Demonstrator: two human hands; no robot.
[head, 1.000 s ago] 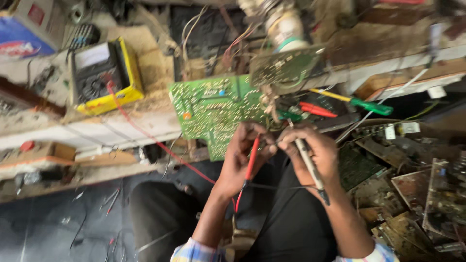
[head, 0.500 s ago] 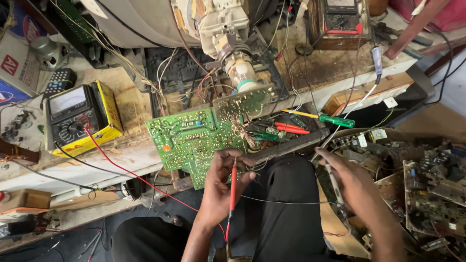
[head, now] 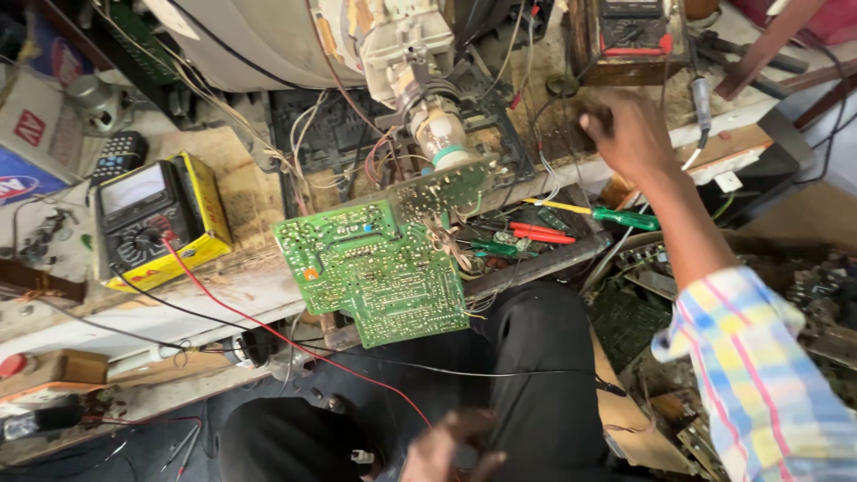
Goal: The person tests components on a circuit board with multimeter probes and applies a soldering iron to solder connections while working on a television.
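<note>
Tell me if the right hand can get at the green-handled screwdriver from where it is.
Probably yes. The right hand is raised over the bench just above the green-handled screwdriver, which lies uncovered on the bench edge; only loose wires run nearby, none across it.

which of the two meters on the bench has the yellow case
The multimeter at the left of the bench, with red and black leads plugged in. The other meter at the top, near the right hand, is dark with red trim.

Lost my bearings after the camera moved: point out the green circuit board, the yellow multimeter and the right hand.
green circuit board (head: 379,277): head view, middle of its solder side.
yellow multimeter (head: 147,219): head view, its black dial face.
right hand (head: 629,134): head view, back of the hand.
</note>
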